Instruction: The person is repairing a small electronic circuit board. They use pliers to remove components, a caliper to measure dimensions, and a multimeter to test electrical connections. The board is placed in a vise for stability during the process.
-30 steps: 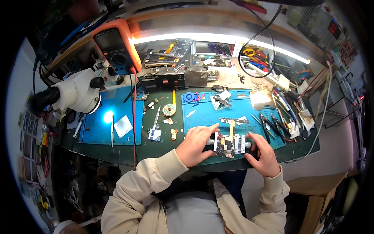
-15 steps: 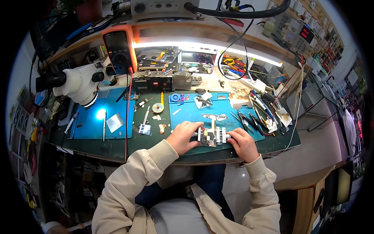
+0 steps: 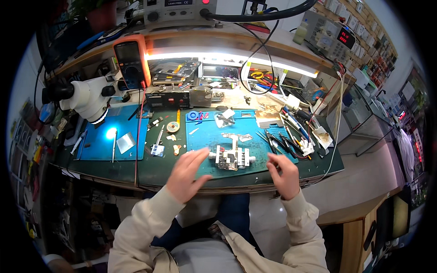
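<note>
A small metal clamp fixture with a circuit board in its jaws lies on the blue work mat, close to the bench's front edge. To its left my left hand hovers with thumb and fingers apart, slightly blurred and holding nothing. On the other side my right hand is clear of the fixture's knob, its thumb and forefinger spread and nothing between them. Behind the fixture lies a flat, silvery, irregular piece.
At the left a microscope lights a second blue mat. An orange multimeter stands behind it. Tweezers and other hand tools crowd the right. A solder spool sits between the mats. A cable hangs over the back.
Both hands have let go of the clamp fixture and drawn apart, the left one moving left and nearer to me. The fixture stays on the mat. The whole view has shifted slightly.
</note>
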`<state>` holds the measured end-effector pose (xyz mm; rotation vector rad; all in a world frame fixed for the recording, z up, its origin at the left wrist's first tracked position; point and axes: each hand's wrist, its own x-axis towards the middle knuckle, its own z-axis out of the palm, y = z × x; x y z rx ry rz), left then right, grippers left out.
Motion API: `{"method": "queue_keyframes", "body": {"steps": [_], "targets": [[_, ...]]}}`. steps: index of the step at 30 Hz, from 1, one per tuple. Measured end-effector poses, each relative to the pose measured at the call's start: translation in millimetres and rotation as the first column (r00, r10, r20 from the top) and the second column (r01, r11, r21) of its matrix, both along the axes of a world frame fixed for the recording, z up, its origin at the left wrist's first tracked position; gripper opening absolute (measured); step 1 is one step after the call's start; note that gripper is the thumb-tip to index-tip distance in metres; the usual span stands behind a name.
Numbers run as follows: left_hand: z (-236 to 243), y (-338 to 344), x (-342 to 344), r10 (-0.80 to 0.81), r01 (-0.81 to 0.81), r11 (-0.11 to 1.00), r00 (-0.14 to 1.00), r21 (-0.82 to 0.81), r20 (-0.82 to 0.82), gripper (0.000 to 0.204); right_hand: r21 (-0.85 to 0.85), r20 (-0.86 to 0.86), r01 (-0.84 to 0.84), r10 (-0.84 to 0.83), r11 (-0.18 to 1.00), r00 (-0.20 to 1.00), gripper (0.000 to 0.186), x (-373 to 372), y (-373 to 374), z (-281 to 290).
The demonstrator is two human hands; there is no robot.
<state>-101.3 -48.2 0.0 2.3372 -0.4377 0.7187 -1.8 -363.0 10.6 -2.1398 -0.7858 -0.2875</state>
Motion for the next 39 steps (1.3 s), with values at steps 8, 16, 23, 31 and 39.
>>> {"method": "queue_keyframes", "body": {"steps": [8, 16, 23, 31, 39], "targets": [[-187.9, 36.3, -177.6, 0.244, -0.131, 0.955, 0.857, 0.265, -0.454, 0.044, 0.184, -0.259, -0.763, 0.779, 0.62, 0.57, 0.039, -154.1, 3.4, -133.4], [-244.5, 130.5, -172.9, 0.626, -0.201, 0.604, 0.719, 0.771, -0.302, 0.076, -0.818, -0.528, -0.445, -0.17, 0.365, 0.832, 0.052, -84.0, -170.1, -181.5], [-228.5, 157.3, -162.7, 0.794, -0.628, 0.586, 0.319, 0.512, -0.518, 0.064, -0.633, -0.419, -0.2, -0.114, 0.748, 0.901, 0.03, -107.2, -184.5, -228.8], [-256.5, 151.6, -140.4, 0.705, -0.744, 0.654, 0.536, 0.136, -0.464, 0.041, -0.51, -0.439, -0.369, 0.134, 0.777, 0.889, 0.028, -155.0, -118.2, -246.4], [-399.2, 139.6, -178.2, 0.593, -0.823, 0.566, 0.374, 0.039, -0.714, 0.044, -0.245, -0.327, -0.271, 0.184, 0.931, 0.927, 0.022, -137.8, -69.8, -193.0]]}}
